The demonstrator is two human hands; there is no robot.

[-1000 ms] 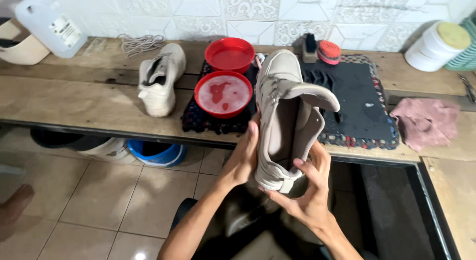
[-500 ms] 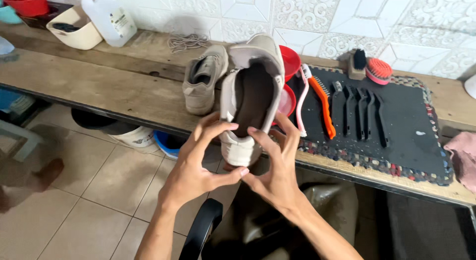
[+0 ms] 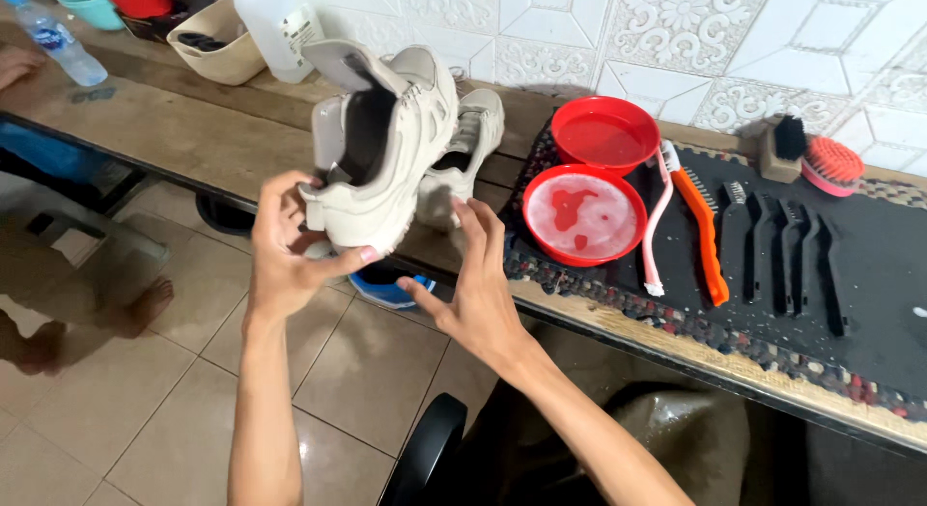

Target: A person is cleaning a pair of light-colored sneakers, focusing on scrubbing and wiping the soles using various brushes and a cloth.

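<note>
Left hand grips raised sneaker; right hand open.

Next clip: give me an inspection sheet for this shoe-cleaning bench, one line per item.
Surface: wooden bench against a tiled wall, with a dark mat on its right part.
Job's things: beige shoe held up, opening toward the camera; second shoe on the bench behind it.
Clutter: two red bowls, pink toothbrush, orange brush, black brushes, red scrub brush, white jug, water bottle.
Grippers: left hand grips the shoe's heel; right hand open, beside the sole, not clearly touching.
Cables: nothing seen.
Surroundings: tiled floor; another person's bare feet at left.
</note>
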